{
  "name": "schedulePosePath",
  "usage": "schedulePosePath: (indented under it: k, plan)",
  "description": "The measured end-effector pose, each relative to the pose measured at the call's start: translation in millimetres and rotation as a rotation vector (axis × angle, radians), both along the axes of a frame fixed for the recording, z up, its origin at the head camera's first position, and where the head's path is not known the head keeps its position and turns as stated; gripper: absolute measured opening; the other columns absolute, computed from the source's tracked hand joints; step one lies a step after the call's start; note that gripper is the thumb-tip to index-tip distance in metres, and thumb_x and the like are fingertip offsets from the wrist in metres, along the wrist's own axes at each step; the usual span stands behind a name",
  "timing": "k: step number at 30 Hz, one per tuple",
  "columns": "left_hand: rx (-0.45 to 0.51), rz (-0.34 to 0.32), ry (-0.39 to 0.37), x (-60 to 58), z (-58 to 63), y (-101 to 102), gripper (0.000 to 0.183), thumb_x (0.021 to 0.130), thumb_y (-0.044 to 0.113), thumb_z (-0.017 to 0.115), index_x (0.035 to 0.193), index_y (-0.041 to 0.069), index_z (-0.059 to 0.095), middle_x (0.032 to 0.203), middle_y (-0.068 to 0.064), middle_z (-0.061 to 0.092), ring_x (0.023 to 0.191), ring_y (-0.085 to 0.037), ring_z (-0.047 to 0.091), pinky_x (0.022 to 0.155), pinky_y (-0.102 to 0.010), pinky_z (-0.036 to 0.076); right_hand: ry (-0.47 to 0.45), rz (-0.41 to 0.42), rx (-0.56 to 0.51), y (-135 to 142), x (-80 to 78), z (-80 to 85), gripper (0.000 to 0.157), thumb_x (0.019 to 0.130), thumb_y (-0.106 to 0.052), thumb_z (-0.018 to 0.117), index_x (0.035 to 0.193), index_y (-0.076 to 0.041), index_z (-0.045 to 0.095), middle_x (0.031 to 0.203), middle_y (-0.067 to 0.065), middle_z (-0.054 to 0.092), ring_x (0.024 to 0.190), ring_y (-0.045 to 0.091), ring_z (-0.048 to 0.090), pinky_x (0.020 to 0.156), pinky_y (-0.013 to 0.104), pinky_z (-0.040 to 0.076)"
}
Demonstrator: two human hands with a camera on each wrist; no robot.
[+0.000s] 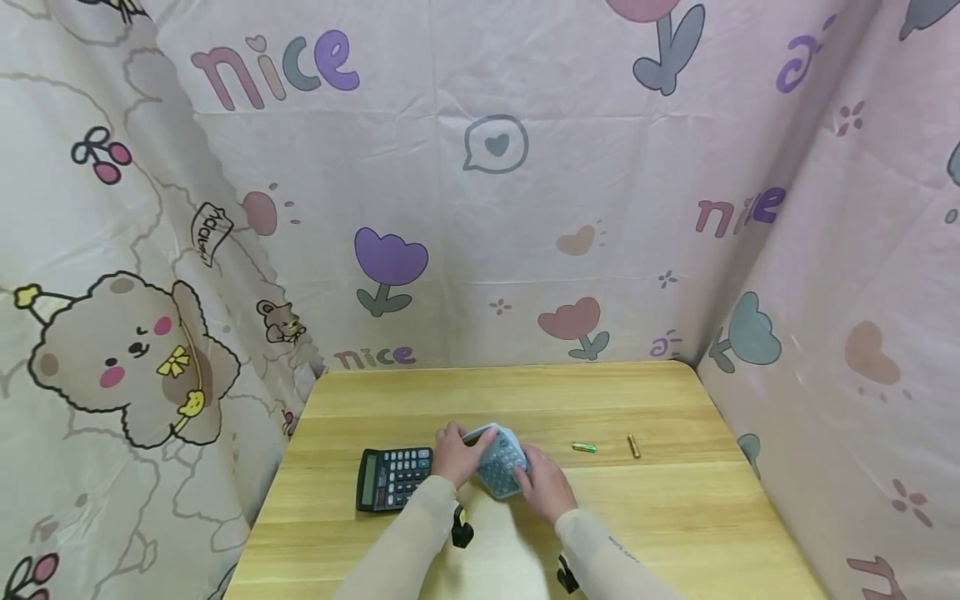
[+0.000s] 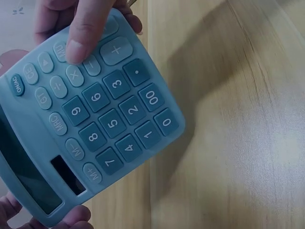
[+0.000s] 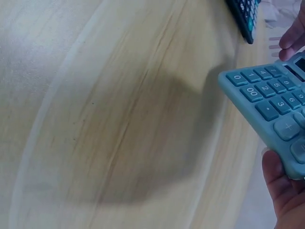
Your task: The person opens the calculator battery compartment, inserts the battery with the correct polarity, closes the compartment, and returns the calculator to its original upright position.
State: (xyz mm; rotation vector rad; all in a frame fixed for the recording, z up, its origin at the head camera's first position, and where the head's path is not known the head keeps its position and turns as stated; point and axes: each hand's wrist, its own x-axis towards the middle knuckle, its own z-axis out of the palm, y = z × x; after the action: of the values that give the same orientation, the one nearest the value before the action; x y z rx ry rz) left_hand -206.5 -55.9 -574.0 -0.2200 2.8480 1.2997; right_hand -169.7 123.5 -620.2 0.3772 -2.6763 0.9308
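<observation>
A light blue calculator (image 1: 501,465) is tilted and raised off the table between both hands. My left hand (image 1: 456,457) grips it at the display end, fingers curled at the edge in the left wrist view. My right hand (image 1: 549,485) holds the opposite long side; its thumb (image 2: 86,36) lies on the keys near the multiply key. The keypad and dark display show in the left wrist view. The calculator's back is hidden. Just left of my left hand, a black calculator (image 1: 384,483) lies on the table, partly covered by the forearm.
To the right on the wooden table (image 1: 660,517) lie two small batteries, one green and gold (image 1: 583,447), the other gold and dark (image 1: 634,447). Printed curtains (image 1: 465,250) enclose the table's back and sides.
</observation>
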Motion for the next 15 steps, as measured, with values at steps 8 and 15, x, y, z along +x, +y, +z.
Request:
schedulePosePath:
  k: [8, 15]
  plan:
    - [0.007, -0.014, 0.026, 3.8, 5.3, 1, 0.077, 0.069, 0.077, 0.050, 0.104, 0.009, 0.050, 0.099, -0.010, 0.045, 0.081, -0.022, 0.048, 0.069, -0.039, 0.046, 0.019, 0.007, -0.022, 4, 2.3, 7.4, 0.035, 0.087, -0.022, 0.063, 0.120, -0.013, 0.055, 0.106, 0.001, 0.061, 0.092, 0.018, 0.059, 0.079, 0.038, 0.051]
    - [0.033, -0.062, 0.062, 7.7, 9.4, -2, 0.072, 0.070, 0.076, 0.051, 0.098, 0.010, 0.050, 0.090, -0.007, 0.049, 0.077, -0.021, 0.049, 0.065, -0.036, 0.045, 0.095, 0.005, -0.007, 10, 2.0, 9.8, 0.034, 0.085, -0.024, 0.065, 0.117, -0.015, 0.057, 0.108, 0.000, 0.061, 0.092, 0.016, 0.060, 0.079, 0.036, 0.052]
